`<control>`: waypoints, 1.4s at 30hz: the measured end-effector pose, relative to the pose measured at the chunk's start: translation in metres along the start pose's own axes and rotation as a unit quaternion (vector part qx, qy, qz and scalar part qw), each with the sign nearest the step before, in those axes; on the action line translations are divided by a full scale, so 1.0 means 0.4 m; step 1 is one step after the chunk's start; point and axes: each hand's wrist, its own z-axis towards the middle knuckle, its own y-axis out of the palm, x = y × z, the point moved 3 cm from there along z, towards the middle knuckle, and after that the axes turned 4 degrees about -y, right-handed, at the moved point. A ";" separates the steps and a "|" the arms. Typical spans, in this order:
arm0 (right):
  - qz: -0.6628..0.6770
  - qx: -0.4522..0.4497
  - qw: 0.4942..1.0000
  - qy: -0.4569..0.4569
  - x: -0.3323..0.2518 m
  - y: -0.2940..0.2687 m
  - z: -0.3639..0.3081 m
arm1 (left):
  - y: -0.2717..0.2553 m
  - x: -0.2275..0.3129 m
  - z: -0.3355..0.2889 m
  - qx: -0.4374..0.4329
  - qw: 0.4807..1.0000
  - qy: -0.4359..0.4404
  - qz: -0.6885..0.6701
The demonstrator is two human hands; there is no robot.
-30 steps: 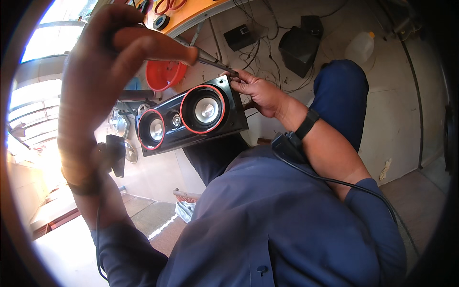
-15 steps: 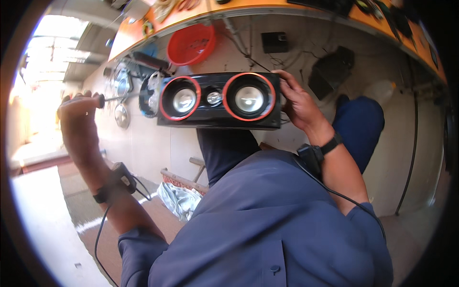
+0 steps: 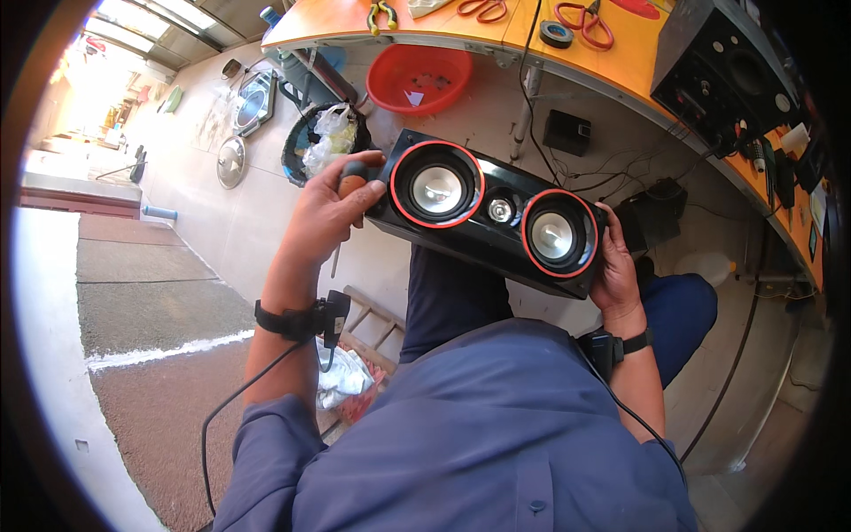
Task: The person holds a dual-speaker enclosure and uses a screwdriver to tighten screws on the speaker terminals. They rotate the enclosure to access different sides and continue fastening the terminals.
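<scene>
A long black speaker [image 3: 461, 238] with two red-ringed cones and a small tweeter between them is held up in front of me, tilted so its right end sits lower. My right hand [image 3: 618, 270] grips that right end, its fingers partly hidden behind the box. At the other end, my left hand [image 3: 326, 213] is closed around a screwdriver [image 3: 353, 180] with a dark and orange handle; the thin shaft points down below the palm. The fingers of this hand also touch the speaker's left edge.
An orange-topped workbench [image 3: 425, 28] curves across the far side, carrying scissors [image 3: 592, 25], pliers [image 3: 381, 18], tape [image 3: 556, 35] and a large black speaker box [image 3: 729, 66]. Beneath are a red basin [image 3: 419, 80], a lined bin [image 3: 297, 149] and loose cables. A wooden stool [image 3: 377, 324] stands lower left.
My left hand has come in from the far left with the screwdriver and now touches the speaker's left end. The speaker has shifted right and tilted, its right end lower.
</scene>
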 end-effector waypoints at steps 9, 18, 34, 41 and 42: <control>0.017 -0.007 1.000 0.008 0.003 -0.001 -0.004 | -0.005 -0.009 0.025 -0.048 0.998 0.034 0.035; 0.029 -0.002 0.999 0.017 0.005 -0.004 -0.005 | -0.002 -0.005 0.023 -0.042 0.999 0.006 0.006; 0.009 0.002 0.998 0.063 -0.001 0.013 -0.007 | -0.019 -0.045 0.043 -0.030 1.000 0.002 -0.009; -0.014 -0.023 0.998 0.054 -0.017 0.031 0.003 | -0.026 -0.058 0.059 -0.039 0.999 -0.013 -0.033; -0.005 -0.019 0.998 0.053 -0.016 0.033 0.003 | -0.026 -0.058 0.061 -0.041 0.999 -0.009 -0.032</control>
